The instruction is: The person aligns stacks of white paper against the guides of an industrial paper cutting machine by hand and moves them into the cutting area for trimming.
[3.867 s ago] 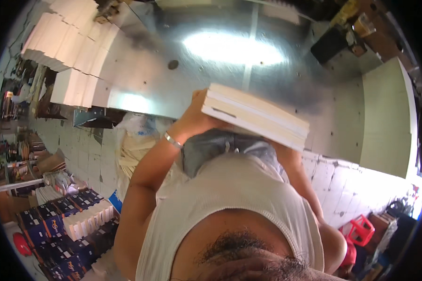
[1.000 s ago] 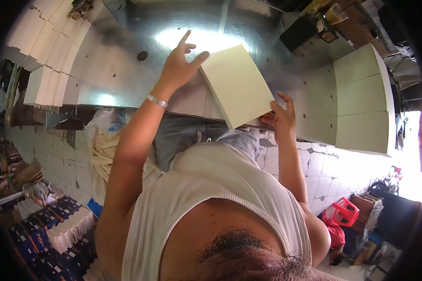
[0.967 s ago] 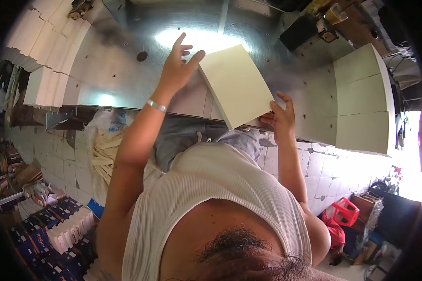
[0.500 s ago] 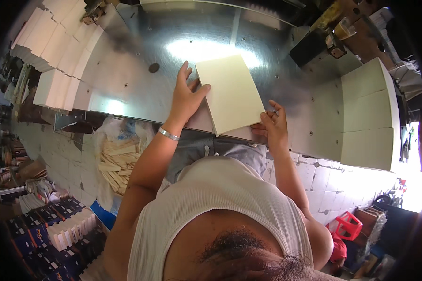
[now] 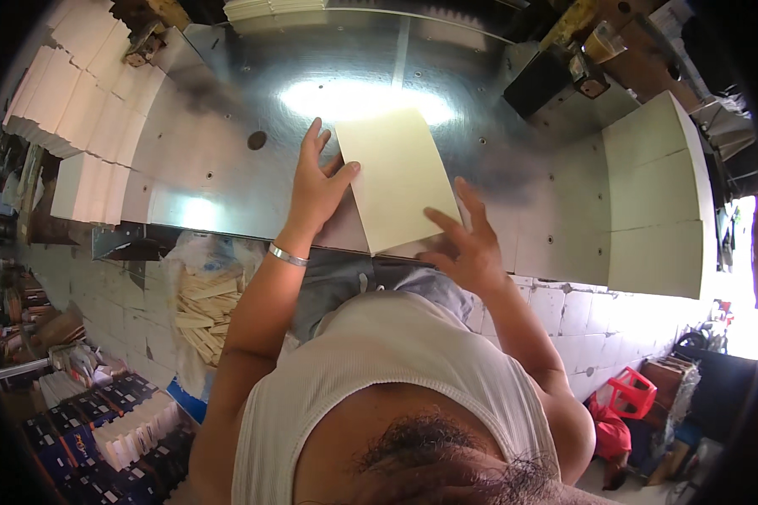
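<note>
A thin, cream-coloured paper stack (image 5: 396,172) lies slanted on the shiny metal table (image 5: 514,194), its near corner by the front edge. My left hand (image 5: 316,189) is at the stack's left side, thumb resting against its edge and fingers apart. Over the stack's near right corner is my right hand (image 5: 472,248), its fingers spread and a little blurred. Whether those fingertips touch the paper I cannot tell.
Tall white paper stacks (image 5: 93,118) stand along the table's left end. More pale blocks of paper (image 5: 657,185) line the right end. A clear bag of pale strips (image 5: 206,307) sits below the left front edge. A red plastic stool (image 5: 632,391) is at the lower right.
My right hand has let go of the stack's right corner and opened, its fingers now spread over the near right side. My left hand stays at the left edge; the view has shifted slightly.
</note>
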`<state>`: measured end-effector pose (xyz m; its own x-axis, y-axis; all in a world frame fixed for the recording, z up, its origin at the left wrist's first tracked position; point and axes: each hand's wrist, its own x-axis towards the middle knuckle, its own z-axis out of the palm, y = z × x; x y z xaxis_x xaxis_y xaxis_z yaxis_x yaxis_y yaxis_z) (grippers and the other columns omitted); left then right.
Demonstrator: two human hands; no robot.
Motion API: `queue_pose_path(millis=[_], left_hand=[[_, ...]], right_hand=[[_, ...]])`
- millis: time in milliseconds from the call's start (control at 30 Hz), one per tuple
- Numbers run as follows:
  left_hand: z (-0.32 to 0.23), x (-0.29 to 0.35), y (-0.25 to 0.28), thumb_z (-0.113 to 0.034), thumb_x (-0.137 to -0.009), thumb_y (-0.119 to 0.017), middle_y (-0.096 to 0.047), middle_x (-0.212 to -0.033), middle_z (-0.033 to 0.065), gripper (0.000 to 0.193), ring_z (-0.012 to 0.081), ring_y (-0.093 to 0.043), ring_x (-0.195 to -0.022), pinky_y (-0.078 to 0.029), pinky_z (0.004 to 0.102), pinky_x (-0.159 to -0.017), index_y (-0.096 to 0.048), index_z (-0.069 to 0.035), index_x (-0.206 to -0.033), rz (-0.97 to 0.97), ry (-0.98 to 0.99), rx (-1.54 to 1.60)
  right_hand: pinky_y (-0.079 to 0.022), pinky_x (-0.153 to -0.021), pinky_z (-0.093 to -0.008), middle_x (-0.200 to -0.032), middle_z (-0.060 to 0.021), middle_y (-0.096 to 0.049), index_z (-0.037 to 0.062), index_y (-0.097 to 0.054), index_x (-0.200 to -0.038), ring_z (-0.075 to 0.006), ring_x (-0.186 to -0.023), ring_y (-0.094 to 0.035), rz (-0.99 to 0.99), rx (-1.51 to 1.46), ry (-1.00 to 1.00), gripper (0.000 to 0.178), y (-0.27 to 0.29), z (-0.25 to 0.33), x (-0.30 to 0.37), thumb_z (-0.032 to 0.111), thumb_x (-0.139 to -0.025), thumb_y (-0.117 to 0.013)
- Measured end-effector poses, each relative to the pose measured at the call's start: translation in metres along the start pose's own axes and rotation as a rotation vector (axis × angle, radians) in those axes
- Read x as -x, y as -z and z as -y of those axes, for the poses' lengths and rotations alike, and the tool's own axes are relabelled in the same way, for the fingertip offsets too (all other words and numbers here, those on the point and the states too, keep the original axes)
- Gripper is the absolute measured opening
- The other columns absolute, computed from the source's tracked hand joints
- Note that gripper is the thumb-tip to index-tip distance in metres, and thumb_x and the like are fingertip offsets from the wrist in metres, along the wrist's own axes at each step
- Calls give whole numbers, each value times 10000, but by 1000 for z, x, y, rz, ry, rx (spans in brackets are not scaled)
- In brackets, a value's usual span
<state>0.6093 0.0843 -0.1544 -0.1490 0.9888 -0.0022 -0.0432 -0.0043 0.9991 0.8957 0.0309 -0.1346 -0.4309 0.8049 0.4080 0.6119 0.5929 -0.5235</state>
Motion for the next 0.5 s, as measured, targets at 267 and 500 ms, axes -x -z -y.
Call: queue_pose_path(millis=[267, 500], left_hand=[[-2, -61, 2, -47, -904, -769, -341, -1654, 272, 969, 365, -549, -1402, -536, 408, -1078, -181, -69, -1674, 40, 8, -25], [23, -177, 24, -295, -918, -814, -467, -1583, 236, 859, 306, -478, -1461, -501, 376, -1114, -360, -49, -1605, -432, -350, -151]], right_hand=[[-585, -947, -448, -1545, -207, -513, 160, -712, -1245, -407, -1231, -652, -10, 30, -33, 554, -39, -21, -29, 140, -728, -912], [-597, -922, -424, -1560, -184, -502, 131, -690, -1261, -399, -1238, -651, -116, 146, 24, 522, -70, -54, -120, 91, -778, -882]])
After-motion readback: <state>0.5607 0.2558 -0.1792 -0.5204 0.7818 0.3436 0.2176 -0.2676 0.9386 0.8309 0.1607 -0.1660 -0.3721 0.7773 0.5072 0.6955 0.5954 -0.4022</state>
